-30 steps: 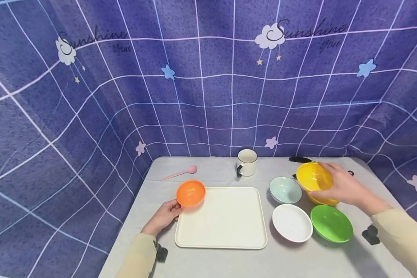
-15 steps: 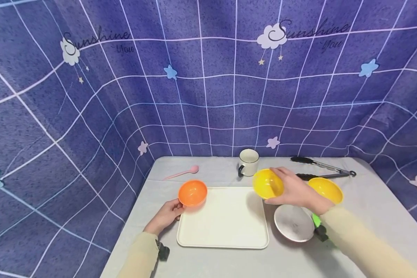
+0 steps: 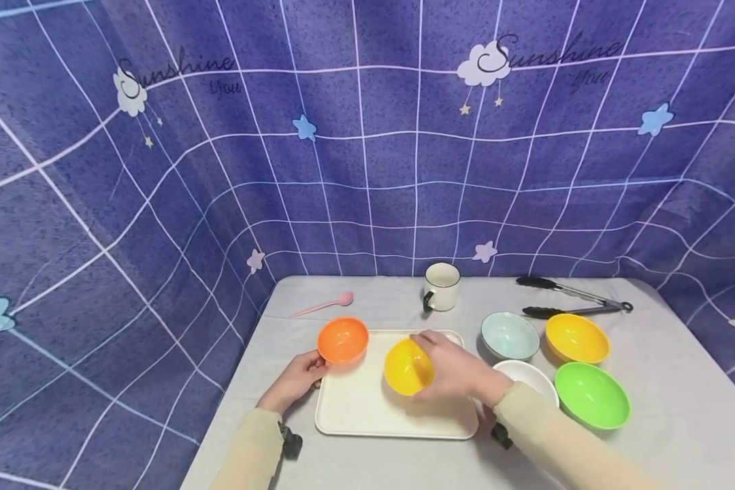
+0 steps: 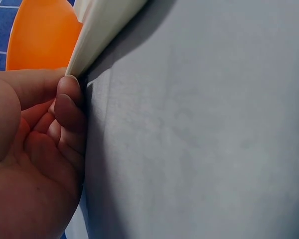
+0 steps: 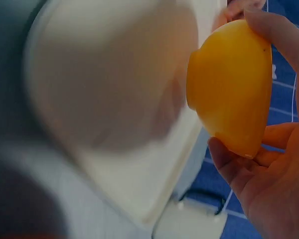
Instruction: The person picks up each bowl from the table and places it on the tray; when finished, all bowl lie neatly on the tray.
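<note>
My right hand (image 3: 456,367) grips a small yellow bowl (image 3: 408,367) by its rim, above the middle of the cream tray (image 3: 398,427). In the right wrist view the bowl (image 5: 234,89) is held between thumb and fingers, its foot apart from the tray. An orange bowl (image 3: 343,340) sits at the tray's back left corner. Beside it, my left hand (image 3: 295,382) pinches the tray's left edge; the left wrist view shows thumb and fingertips meeting at the tray rim (image 4: 89,45), with the orange bowl (image 4: 42,37) just behind.
Right of the tray stand a pale blue bowl (image 3: 510,336), a partly hidden white bowl (image 3: 527,376), a yellow bowl (image 3: 578,338) and a green bowl (image 3: 591,395). Along the back lie a pink spoon (image 3: 324,304), a mug (image 3: 442,287) and black-tipped tongs (image 3: 576,292).
My right hand has lifted the small yellow bowl off the other yellow bowl and carried it left over the tray. My left hand has stayed at the tray's edge.
</note>
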Available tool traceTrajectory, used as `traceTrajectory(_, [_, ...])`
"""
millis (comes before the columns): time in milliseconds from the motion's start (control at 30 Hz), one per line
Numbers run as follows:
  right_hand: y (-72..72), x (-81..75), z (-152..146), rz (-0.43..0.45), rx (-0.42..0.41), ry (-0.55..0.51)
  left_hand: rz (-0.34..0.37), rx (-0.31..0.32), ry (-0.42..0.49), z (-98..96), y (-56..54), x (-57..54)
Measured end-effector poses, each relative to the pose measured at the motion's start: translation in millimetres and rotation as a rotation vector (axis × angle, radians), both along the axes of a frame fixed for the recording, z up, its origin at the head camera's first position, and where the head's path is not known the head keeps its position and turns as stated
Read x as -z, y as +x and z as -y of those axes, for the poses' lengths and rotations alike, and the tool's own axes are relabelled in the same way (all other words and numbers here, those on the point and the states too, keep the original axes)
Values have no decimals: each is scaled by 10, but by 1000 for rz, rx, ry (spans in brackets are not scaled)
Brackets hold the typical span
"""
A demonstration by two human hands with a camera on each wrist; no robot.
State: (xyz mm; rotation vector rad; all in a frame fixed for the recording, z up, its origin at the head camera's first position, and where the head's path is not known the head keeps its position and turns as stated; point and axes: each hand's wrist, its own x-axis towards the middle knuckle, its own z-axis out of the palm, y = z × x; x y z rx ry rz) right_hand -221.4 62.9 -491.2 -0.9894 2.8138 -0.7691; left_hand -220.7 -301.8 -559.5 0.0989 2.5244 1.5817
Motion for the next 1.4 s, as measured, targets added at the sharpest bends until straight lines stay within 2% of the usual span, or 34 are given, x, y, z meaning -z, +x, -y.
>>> traceTrajectory(267, [100,200,447,15,-69,-4,1,2,-20,1,-15,15])
traceTrajectory(433, [184,201,682,70,-102,-2,5,-4,-17,-5,-10,6])
traceTrajectory(633, [328,220,918,130,-99,-19,36,-20,-12,-6,-10,-6])
traceTrajectory(833, [382,269,1107,91,-161,-54,48,-23,-17,-1,-24,4])
traceTrajectory(1133, [403,286,1290,49,-229,-73,50,-26,-87,7,-20,-8])
traceTrajectory(1400, [395,278,1371,20,-253,-80,27,6,-60,53,-43,12])
